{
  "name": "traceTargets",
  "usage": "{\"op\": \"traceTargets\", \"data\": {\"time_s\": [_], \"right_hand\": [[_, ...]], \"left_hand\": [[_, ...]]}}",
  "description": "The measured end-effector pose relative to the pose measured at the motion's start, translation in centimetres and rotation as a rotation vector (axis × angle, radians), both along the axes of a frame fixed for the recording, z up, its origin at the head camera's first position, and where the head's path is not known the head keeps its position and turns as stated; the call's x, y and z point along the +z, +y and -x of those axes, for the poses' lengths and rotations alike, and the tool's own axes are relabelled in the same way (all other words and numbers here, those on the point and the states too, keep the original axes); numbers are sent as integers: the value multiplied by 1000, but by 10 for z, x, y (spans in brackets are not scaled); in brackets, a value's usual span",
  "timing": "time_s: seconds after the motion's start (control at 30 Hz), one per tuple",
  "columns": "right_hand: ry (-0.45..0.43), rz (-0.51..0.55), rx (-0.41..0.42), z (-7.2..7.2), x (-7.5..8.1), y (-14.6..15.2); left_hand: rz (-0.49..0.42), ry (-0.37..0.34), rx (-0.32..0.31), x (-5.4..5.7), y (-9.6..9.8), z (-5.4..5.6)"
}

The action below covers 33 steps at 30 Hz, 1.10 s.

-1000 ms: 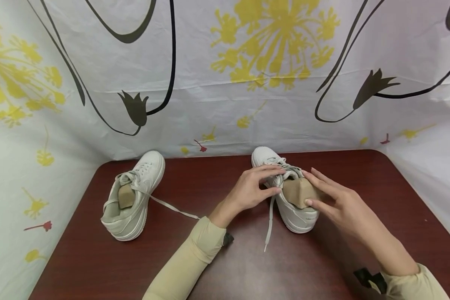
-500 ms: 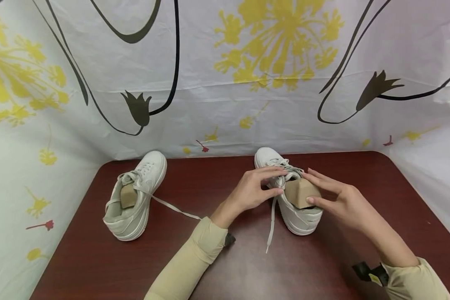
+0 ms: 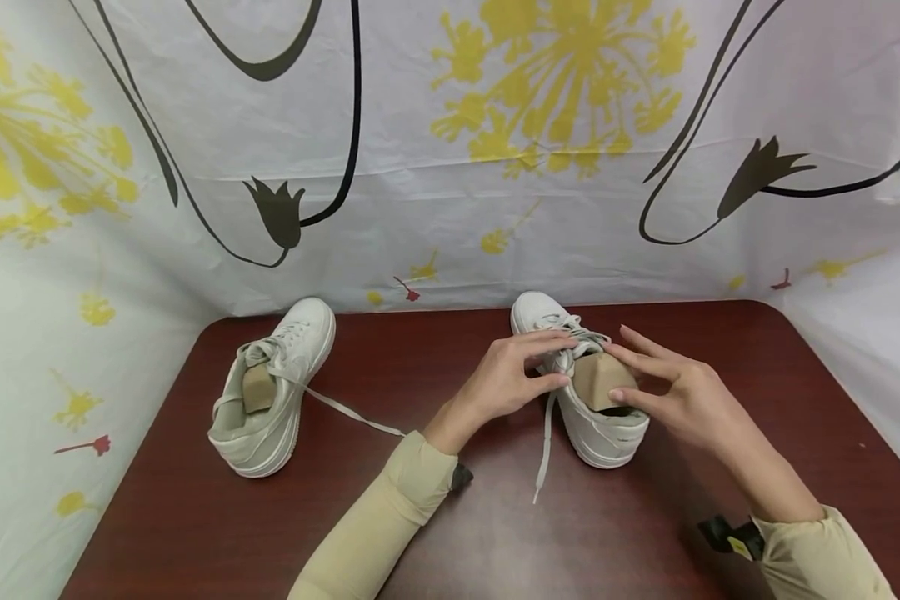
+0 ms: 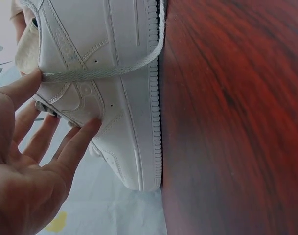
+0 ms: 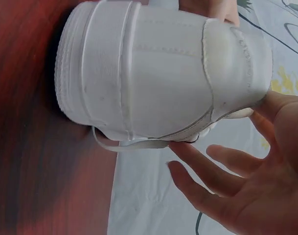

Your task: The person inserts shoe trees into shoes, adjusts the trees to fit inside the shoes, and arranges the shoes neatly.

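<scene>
A white lace-up sneaker stands on the table at right centre in the head view, toe pointing away. A brown moulded insert sticks up from its opening. My left hand holds the sneaker near the laces, thumb at the collar; in the left wrist view one fingertip rests on the side panel. From the right, my right hand pinches the insert between thumb and index finger, its other fingers spread. One loose lace hangs down the sneaker's side. The insert is hidden behind the heel in the right wrist view.
A second white sneaker stands at the left, a similar brown insert inside it and its lace trailing right. Behind the dark red table hangs a white patterned curtain.
Both hands stay at the right sneaker. My right middle finger has lifted away from the index finger, and the insert looks slightly lower at the heel end. The head view has shifted slightly.
</scene>
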State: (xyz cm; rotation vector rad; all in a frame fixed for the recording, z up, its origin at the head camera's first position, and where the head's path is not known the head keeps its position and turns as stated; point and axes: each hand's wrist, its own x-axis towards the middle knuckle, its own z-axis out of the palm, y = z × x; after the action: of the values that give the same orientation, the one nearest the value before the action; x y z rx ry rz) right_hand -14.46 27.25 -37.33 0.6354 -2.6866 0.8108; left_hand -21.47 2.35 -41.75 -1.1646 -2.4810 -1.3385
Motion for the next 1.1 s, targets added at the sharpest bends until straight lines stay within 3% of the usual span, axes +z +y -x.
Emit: {"op": "traceTargets", "data": {"time_s": [0.2,0.43,0.57,0.83,1.1], "right_hand": [[67,-18,32,4,-6,0],[-46,258,93,5,-15,3],[-101,333,77,5,-15,2],[-115,309,49,10,-17,2],[32,213,31,17,-25,-3]], "left_hand": [[-26,-18,-10,0,1,0],[-23,-27,-9,-1,3,0],[-14,-18,-2,-1,1,2],[-14,-22,-7,2,-1,2],[9,-11,4,1,1,1]]}}
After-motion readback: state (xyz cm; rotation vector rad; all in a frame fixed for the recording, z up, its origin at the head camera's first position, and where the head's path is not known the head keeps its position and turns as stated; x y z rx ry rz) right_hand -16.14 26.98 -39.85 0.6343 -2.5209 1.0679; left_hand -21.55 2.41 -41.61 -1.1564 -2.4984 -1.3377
